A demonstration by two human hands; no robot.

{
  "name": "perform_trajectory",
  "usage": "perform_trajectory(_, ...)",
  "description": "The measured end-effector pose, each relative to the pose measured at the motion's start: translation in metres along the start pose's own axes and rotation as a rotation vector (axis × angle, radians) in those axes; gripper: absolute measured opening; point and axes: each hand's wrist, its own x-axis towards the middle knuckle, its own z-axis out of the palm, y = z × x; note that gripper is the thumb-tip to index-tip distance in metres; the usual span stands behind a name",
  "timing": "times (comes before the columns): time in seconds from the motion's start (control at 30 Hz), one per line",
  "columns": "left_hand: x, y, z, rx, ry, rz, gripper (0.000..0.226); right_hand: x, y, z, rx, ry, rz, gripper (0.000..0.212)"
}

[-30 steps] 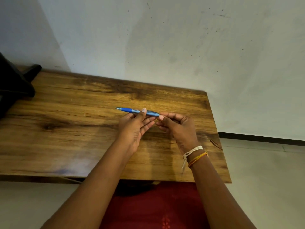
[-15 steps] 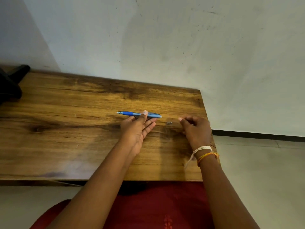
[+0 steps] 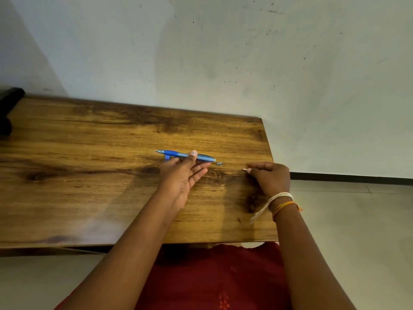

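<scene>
Near mid-frame, the left hand (image 3: 185, 175) pinches the blue pen (image 3: 174, 153), long axis left to right, tip leftward; a small metal part (image 3: 219, 163) lies on the table (image 3: 89, 153) just off its right end, nearer the curled right hand (image 3: 270, 177), whose hold cannot be told

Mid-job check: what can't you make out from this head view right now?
Head view, the right hand: its curled fingers hide whether it pinches anything.
Head view, the small metal piece beside the blue pen: too small to identify.
Head view, the blue pen's middle: covered by the left hand thumb.
Head view, the black object on the wooden table: cut off by the left edge.
</scene>
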Motion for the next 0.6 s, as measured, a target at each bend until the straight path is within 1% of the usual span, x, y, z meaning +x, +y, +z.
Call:
perform_trajectory(0.1, -0.001, 0.0, 0.0, 0.061, -0.008, -0.004, 0.007, 0.0, -0.003, 0.0, 0.154, 0.11, 0.067, 0.005)
perform_trajectory(0.13, -0.001, 0.0, 0.0, 0.089, -0.015, -0.007, 0.008, -0.001, -0.005, 0.002, 0.175, 0.128, 0.056, 0.007)
perform_trajectory(0.17, -0.002, -0.001, 0.0, 0.119, -0.023, -0.008, 0.009, -0.003, -0.007, 0.003, 0.183, 0.109, 0.024, 0.01)
perform_trajectory(0.2, -0.002, -0.002, 0.001, 0.151, -0.032, -0.01, 0.011, -0.006, -0.01, 0.006, 0.184, 0.044, -0.026, 0.01)
perform_trajectory(0.23, -0.002, -0.002, 0.001, 0.181, -0.039, -0.011, 0.014, -0.01, -0.013, 0.008, 0.165, -0.057, -0.092, 0.007)
perform_trajectory(0.3, -0.002, -0.003, 0.002, 0.239, -0.043, -0.01, 0.017, -0.018, -0.018, 0.014, 0.048, -0.275, -0.216, 0.005)
perform_trajectory(0.33, -0.002, -0.003, 0.003, 0.268, -0.043, -0.005, 0.016, -0.02, -0.018, 0.016, -0.01, -0.358, -0.257, 0.009)
perform_trajectory(0.4, -0.002, -0.003, 0.003, 0.323, -0.045, 0.009, 0.013, -0.022, -0.018, 0.02, -0.081, -0.436, -0.302, 0.017)
perform_trajectory(0.5, -0.002, -0.001, 0.003, 0.402, -0.025, 0.025, 0.011, -0.024, -0.018, 0.025, -0.09, -0.428, -0.321, 0.016)
perform_trajectory(0.6, 0.0, 0.005, 0.0, 0.493, 0.002, 0.03, 0.011, -0.026, -0.016, 0.033, -0.039, -0.292, -0.27, 0.013)
